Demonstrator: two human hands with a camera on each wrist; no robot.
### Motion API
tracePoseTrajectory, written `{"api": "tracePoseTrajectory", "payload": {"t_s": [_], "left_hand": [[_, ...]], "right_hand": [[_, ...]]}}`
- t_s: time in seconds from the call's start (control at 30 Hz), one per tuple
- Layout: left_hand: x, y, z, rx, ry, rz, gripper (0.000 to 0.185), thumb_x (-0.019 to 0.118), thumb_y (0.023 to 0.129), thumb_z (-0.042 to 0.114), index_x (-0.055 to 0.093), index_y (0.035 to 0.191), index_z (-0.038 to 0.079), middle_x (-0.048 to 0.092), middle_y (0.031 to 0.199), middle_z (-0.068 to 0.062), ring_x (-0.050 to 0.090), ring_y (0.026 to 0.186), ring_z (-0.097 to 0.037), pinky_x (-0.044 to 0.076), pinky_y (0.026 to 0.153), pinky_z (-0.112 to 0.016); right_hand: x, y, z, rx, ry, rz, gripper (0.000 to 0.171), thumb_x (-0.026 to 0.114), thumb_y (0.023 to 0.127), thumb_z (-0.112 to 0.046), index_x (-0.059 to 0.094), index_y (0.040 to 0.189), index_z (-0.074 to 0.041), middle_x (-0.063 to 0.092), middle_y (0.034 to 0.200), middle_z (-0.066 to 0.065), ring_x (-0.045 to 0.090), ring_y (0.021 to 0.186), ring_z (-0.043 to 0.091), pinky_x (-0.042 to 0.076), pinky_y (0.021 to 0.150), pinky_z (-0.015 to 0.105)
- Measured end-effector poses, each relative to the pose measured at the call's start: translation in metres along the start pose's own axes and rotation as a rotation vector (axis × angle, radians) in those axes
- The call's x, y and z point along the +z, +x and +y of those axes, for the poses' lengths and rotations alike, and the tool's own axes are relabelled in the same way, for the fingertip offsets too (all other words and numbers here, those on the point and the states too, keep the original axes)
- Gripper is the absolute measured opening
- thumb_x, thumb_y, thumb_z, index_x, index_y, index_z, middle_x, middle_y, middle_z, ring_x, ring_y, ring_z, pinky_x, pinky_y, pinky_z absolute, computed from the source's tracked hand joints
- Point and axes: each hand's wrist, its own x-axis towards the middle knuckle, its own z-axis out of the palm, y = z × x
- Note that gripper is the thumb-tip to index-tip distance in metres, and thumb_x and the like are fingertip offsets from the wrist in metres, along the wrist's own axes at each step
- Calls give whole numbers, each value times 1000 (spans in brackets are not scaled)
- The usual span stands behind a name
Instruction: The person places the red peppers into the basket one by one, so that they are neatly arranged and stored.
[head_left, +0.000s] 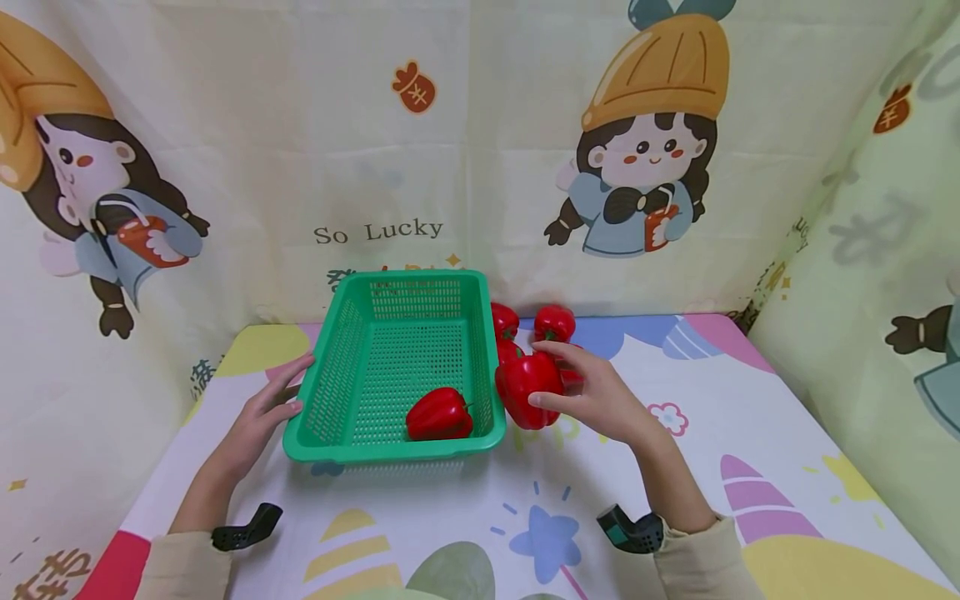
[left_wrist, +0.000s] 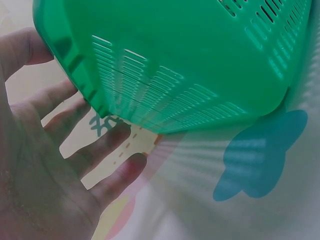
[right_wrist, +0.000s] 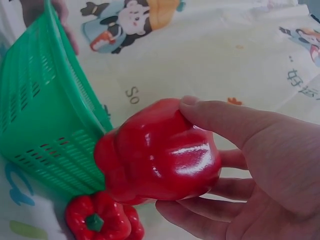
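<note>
Red pepper [head_left: 527,388] sits in the right hand [head_left: 600,398], fingers curled around it; it could bump the green basket [head_left: 480,392] rim and drop. Left hand [head_left: 264,410] rests flat-fingered against the basket.

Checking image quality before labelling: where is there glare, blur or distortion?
Right wrist view: white glare patches on the held red pepper. Left wrist view: hazy and washed out, the green basket close and soft. Head view: sharp, evenly lit, its edges bowed by the wide lens.

One pepper [head_left: 438,414] in basket [head_left: 330,367], others [head_left: 553,322] right
</note>
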Motion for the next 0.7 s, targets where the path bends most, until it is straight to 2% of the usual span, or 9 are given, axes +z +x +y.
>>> {"api": "tracePoseTrajectory", "payload": {"t_s": [0.4, 0.7], "left_hand": [[-1, 0, -2, 4, 4, 0, 54, 42, 102, 23, 26, 154, 23, 23, 161, 8, 34, 119, 7, 21, 98, -77], [-1, 2, -5, 6, 7, 3, 54, 41, 102, 24, 26, 154, 24, 23, 161, 8, 33, 120, 7, 21, 98, -77]], "right_hand": [[2, 5, -8, -21, 18, -19, 65, 79, 80, -25, 49, 138, -24, 55, 134, 9, 56, 117, 33, 58, 79, 39], [3, 9, -14, -43, 11, -32, 70, 79, 79, -23, 47, 141, -20, 54, 134, 9, 56, 118, 33, 58, 79, 39]]}}
